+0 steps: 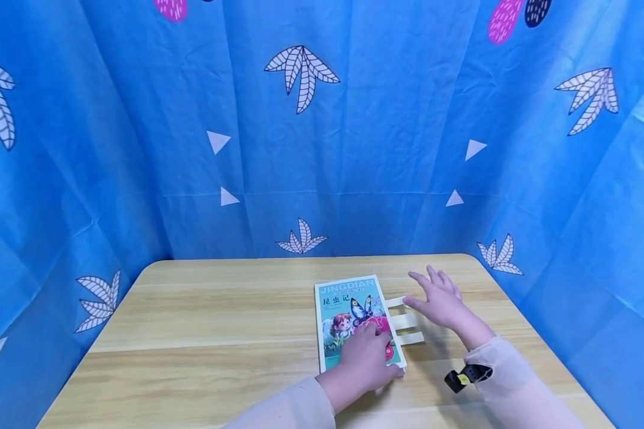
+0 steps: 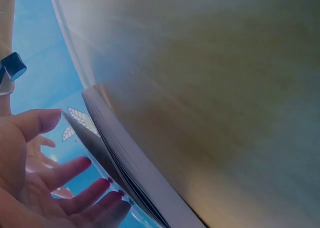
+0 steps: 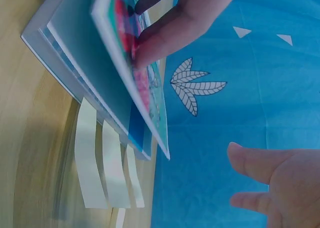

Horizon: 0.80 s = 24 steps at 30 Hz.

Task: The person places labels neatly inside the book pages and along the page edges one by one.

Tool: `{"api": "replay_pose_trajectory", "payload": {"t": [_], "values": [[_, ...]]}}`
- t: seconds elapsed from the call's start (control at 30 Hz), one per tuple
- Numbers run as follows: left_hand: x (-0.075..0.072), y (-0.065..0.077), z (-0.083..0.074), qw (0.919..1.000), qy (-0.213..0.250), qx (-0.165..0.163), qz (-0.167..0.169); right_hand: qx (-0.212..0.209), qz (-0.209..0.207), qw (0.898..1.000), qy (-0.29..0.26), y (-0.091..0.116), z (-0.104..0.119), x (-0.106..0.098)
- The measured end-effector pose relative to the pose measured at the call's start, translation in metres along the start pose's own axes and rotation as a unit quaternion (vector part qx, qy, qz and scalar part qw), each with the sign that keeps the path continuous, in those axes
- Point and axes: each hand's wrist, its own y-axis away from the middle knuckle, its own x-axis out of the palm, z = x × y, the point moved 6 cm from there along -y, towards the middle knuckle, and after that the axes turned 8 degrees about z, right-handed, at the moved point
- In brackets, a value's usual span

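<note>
A paperback book (image 1: pixel 333 298) with a teal cover, a cartoon child and a butterfly lies on the wooden table. My left hand (image 1: pixel 367 354) is over its lower right part, fingers against the front and thumb at the corner, holding the cover. In the right wrist view the front cover (image 3: pixel 112 38) stands lifted off the pages at that edge. Pale paper strips (image 3: pixel 90 158) stick out from the book's right side. My right hand (image 1: pixel 442 304) hovers beside these strips, fingers spread and holding nothing; in the right wrist view it is apart from the book.
The wooden table (image 1: pixel 209 333) has rounded far corners. Blue curtains (image 1: pixel 354 155) printed with white leaves and triangles hang behind it and along both sides. A black strap device (image 1: pixel 467 376) sits on the right wrist.
</note>
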Motion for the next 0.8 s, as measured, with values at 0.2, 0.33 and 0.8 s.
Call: {"api": "replay_pose_trajectory", "payload": {"t": [0.2, 0.33, 0.8], "values": [[0.005, 0.001, 0.005, 0.999, -0.026, 0.001, 0.037, -0.003, 0.0, 1.0, -0.004, 0.001, 0.004, 0.003], [0.008, 0.0, 0.008, 0.9981, -0.025, 0.003, 0.057, -0.008, 0.0, 1.0, -0.002, 0.002, 0.007, 0.004], [-0.007, 0.006, 0.035, 0.9913, 0.088, 0.073, 0.065, -0.017, -0.001, 1.0, -0.002, 0.007, 0.013, 0.008]]}}
